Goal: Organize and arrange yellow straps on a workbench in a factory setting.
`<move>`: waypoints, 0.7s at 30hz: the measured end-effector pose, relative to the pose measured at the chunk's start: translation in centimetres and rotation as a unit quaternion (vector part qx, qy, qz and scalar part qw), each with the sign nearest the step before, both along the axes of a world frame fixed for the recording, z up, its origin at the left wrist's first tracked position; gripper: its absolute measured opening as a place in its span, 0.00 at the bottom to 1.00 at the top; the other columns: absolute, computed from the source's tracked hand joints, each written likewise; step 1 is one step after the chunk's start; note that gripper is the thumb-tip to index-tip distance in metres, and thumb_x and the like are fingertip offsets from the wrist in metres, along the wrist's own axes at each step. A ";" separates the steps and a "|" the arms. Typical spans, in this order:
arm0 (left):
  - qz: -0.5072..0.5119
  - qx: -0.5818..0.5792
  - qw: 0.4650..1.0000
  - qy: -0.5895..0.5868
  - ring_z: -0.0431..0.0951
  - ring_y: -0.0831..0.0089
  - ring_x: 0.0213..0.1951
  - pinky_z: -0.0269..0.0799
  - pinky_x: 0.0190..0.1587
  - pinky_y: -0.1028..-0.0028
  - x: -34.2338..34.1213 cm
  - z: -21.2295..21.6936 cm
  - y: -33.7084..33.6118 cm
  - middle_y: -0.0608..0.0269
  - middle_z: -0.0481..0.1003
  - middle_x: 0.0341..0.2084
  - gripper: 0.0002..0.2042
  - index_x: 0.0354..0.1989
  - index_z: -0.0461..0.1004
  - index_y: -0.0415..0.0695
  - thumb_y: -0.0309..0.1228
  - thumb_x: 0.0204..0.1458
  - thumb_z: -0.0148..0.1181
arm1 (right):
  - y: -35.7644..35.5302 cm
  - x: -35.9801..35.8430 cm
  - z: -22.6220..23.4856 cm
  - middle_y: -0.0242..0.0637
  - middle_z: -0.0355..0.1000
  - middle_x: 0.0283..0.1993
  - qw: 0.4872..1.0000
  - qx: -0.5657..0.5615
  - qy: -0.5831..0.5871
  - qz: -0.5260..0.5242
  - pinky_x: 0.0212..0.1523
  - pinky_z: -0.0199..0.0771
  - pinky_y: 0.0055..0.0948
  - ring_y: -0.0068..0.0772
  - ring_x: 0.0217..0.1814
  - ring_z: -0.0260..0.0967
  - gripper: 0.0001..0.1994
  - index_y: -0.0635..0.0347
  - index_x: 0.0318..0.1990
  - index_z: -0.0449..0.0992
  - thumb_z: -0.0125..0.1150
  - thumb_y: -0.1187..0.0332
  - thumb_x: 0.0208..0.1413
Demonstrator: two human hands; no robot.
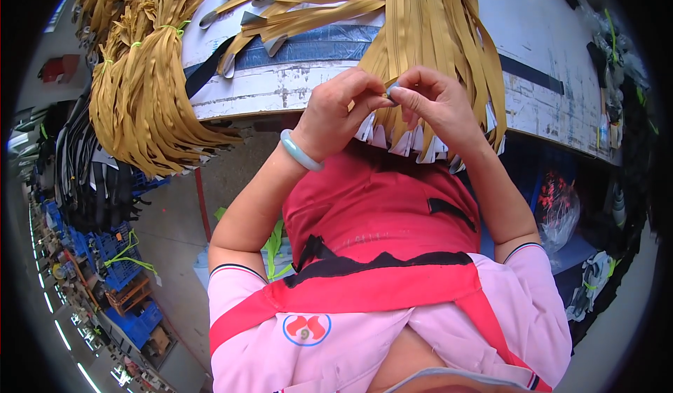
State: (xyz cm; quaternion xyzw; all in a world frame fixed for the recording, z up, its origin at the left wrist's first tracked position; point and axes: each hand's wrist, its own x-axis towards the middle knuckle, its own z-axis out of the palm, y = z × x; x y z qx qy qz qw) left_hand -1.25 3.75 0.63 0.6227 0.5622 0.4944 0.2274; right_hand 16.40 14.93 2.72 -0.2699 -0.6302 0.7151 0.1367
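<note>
Zipper tapes (429, 35), long and tan, hung in a bunch over the near edge of the white table (533, 28), right above the person's red apron (378, 211). Both hands met at that edge. The left hand (335, 112), with a pale green bangle (300, 152) on its wrist, pinched one tape end between thumb and fingers. The right hand (431, 98) pinched a small metal slider (390, 91) tight against that same end. It looked like the step of fitting the slider onto the tape. The next move would likely need the tape end kept straight and steady, so the tiny slider could go on. Farther off to the left, more tan bundles (144, 77) tied with green string drooped off the table. Beyond those hung dark tapes (91, 175), with blue crates (116, 253) on the floor.
</note>
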 end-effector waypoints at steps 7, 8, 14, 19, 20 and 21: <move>0.033 0.031 0.996 0.079 0.72 0.55 0.26 0.69 0.29 0.65 -0.2 0.1 -0.3 0.53 0.69 0.26 0.04 0.31 0.71 0.40 0.22 0.52 0.61 | -0.4 -0.6 -1.7 0.25 0.68 0.26 0.984 -0.115 0.102 -0.090 0.24 0.65 0.15 0.14 0.24 0.63 0.06 0.60 0.35 0.74 0.64 0.68 0.59; 0.039 0.029 0.994 0.098 0.72 0.54 0.26 0.68 0.28 0.66 -0.2 -0.1 -0.6 0.52 0.68 0.27 0.04 0.31 0.71 0.39 0.21 0.52 0.61 | -1.0 -0.6 -2.6 0.25 0.68 0.26 0.975 -0.160 0.116 -0.105 0.24 0.64 0.15 0.14 0.24 0.63 0.06 0.59 0.35 0.73 0.64 0.68 0.59; 0.376 0.086 0.906 -0.175 0.79 0.74 0.28 0.77 0.29 0.76 -12.7 1.3 -4.8 0.61 0.75 0.28 0.07 0.42 0.72 0.38 0.30 0.64 0.52 | 2.1 3.8 -3.4 0.24 0.66 0.26 0.948 -0.188 0.147 -0.210 0.24 0.62 0.14 0.12 0.24 0.62 0.05 0.58 0.38 0.73 0.63 0.69 0.60; 0.385 0.005 0.915 -0.117 0.79 0.75 0.35 0.77 0.38 0.78 -15.3 0.6 -9.8 0.60 0.76 0.36 0.08 0.46 0.74 0.37 0.25 0.62 0.55 | 1.0 6.1 -2.2 0.23 0.68 0.30 0.989 0.088 -0.052 -0.104 0.30 0.65 0.17 0.15 0.29 0.65 0.05 0.60 0.38 0.74 0.62 0.69 0.61; 0.331 -0.023 0.936 -0.120 0.78 0.76 0.34 0.75 0.38 0.79 -13.1 0.4 -9.6 0.61 0.77 0.34 0.07 0.44 0.76 0.37 0.24 0.61 0.56 | 0.1 5.9 -2.5 0.28 0.70 0.31 0.983 0.164 -0.055 -0.064 0.34 0.67 0.21 0.21 0.30 0.66 0.05 0.62 0.39 0.74 0.62 0.71 0.59; 0.280 -0.050 0.951 -0.120 0.78 0.77 0.34 0.74 0.37 0.80 -10.3 0.4 -9.0 0.63 0.77 0.33 0.06 0.42 0.78 0.37 0.22 0.60 0.57 | -0.4 5.2 -1.4 0.34 0.71 0.32 0.938 0.329 -0.099 0.038 0.36 0.70 0.28 0.32 0.33 0.69 0.05 0.63 0.37 0.73 0.63 0.72 0.55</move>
